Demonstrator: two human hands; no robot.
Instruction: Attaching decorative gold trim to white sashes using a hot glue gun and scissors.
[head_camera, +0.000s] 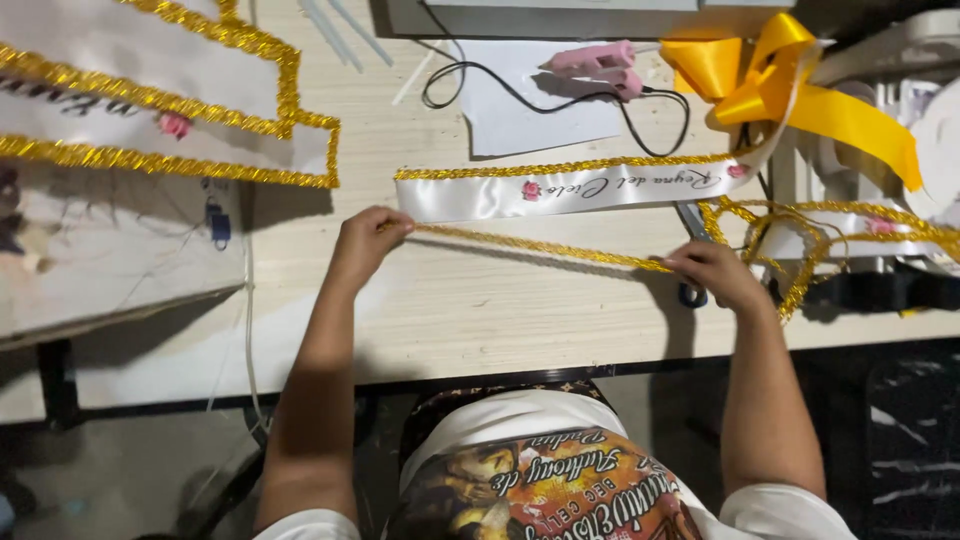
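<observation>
A pale wooden table (480, 320) is seen; on it are laid a white satin sash (560, 188) edged in gold, a gold braid (540, 247), a pink glue gun (600, 65), white paper (530, 115); a yellow bow (770, 80)

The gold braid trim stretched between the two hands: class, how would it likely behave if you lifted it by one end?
The gold braid trim is probably floppy: past the right hand it lies in loose tangled loops, and it looks straight only where the left hand pulls it taut. It is thin, so likely light. Its loops could snag on the scissors nearby.
</observation>
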